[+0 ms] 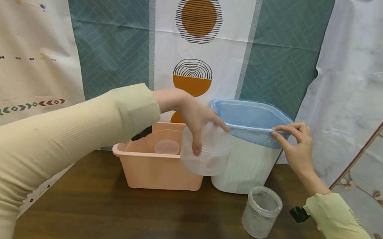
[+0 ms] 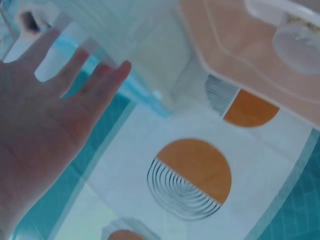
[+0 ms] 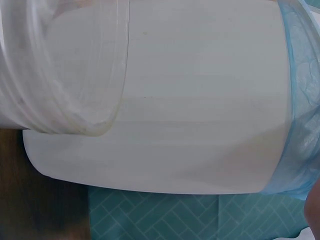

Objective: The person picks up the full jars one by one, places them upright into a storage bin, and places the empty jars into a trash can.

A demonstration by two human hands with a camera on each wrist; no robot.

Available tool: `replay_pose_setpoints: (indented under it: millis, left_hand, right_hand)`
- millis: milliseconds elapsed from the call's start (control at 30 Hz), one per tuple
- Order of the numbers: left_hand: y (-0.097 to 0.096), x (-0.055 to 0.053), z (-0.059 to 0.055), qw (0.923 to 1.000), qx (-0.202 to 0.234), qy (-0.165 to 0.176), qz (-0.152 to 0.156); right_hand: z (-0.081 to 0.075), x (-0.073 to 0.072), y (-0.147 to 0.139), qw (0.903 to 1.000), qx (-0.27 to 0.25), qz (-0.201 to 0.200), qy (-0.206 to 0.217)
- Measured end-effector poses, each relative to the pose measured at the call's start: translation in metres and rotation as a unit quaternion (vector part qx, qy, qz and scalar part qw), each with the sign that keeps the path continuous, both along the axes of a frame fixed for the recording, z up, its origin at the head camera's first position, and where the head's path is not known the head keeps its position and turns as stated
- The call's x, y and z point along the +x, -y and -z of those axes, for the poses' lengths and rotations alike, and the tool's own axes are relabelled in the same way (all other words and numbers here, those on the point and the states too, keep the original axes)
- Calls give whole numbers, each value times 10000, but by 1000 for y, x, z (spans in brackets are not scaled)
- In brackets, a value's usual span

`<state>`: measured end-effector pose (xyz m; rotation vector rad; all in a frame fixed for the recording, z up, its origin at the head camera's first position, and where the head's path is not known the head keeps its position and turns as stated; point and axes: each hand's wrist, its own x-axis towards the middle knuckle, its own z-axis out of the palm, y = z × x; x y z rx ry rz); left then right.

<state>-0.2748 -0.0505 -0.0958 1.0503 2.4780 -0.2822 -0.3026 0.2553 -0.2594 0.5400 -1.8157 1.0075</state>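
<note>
My left hand (image 1: 201,117) grips a large see-through plastic jar (image 1: 210,159) from above, thumb and fingers spread around it. It hangs in the air before the gap between a pink tub (image 1: 161,173) and a white trash bin (image 1: 241,167). In the left wrist view, fingers (image 2: 75,70) lie against see-through plastic (image 2: 120,25). My right hand (image 1: 297,144) pinches the blue bag (image 1: 252,133) folded over the bin's right rim. Below stands a second see-through jar (image 1: 259,218), lidless, with whitish smears inside; it fills the right wrist view's left side.
Inside the pink tub sits a see-through round container (image 1: 167,147). Everything stands on a dark wooden table (image 1: 131,219). A patterned curtain (image 1: 116,55) hangs close behind. To the right is a pale marbled cloth (image 1: 360,90) with a ladder print.
</note>
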Motion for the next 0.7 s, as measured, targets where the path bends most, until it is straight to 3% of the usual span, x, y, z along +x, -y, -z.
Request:
replay_pose_setpoints:
  millis: [100, 200, 400, 567, 700]
  left_hand:
    - [-1, -1, -15, 9999, -7, 62, -158]
    - [-2, -3, -29, 9995, 12, -110, -301]
    - [-2, -6, -51, 9965, 371, -128, -740]
    - [-6, -13, -64, 9955, 324, -567, -692]
    - [-13, -20, -71, 9937, 620, -682, -632]
  right_hand:
    - [-2, 4, 4, 10000, 3, -10, -30]
    - [-4, 7, 7, 10000, 3, -23, -78]
    - [-4, 9, 9, 9999, 30, -67, -109]
    - [-3, 8, 9, 9999, 17, -125, -117]
    - [-4, 9, 7, 9998, 14, -132, -143]
